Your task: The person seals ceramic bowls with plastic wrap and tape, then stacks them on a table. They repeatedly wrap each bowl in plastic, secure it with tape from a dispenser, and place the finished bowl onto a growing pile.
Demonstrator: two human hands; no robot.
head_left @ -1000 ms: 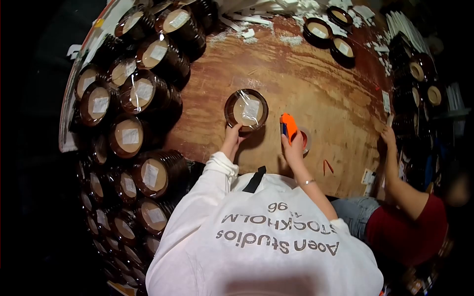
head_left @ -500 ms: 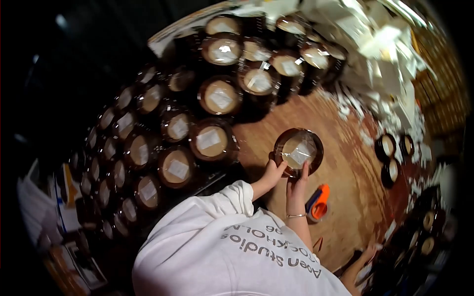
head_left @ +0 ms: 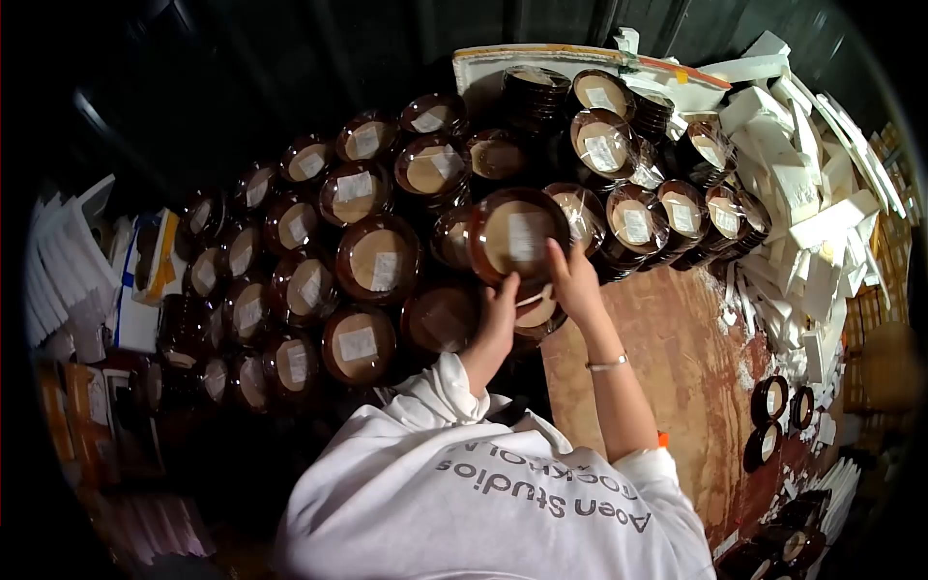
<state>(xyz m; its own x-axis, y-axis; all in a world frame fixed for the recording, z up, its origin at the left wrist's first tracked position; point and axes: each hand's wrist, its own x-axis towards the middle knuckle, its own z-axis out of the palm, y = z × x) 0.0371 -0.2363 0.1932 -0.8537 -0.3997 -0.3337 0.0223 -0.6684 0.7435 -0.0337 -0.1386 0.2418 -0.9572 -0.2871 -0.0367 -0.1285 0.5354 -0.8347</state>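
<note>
A round, glossy dark-brown dish [head_left: 491, 235] with a beige middle and a white label is held between both my hands, above the crowded stacks. My left hand [head_left: 493, 324] grips its near edge. My right hand [head_left: 577, 287] is closed on its right side, thumb towards the label. Directly beneath, other brown dishes partly show, among them a darker one [head_left: 440, 317] left of my left hand. Close by on the right stands a plastic-wrapped stack of dishes [head_left: 636, 224].
Many similar stacks, such as a labelled one [head_left: 359, 345], spread to the left and back. A brown wooden board [head_left: 619, 338] lies on the right. White foam pieces [head_left: 797, 179] pile up at the far right. Three small dark rings [head_left: 770, 398] sit near the board's right side.
My hands have carried the dish from over the wooden board leftwards and away from me, over the stacks. The camera view has shifted too, and the orange tool is now mostly hidden by my sleeve.
</note>
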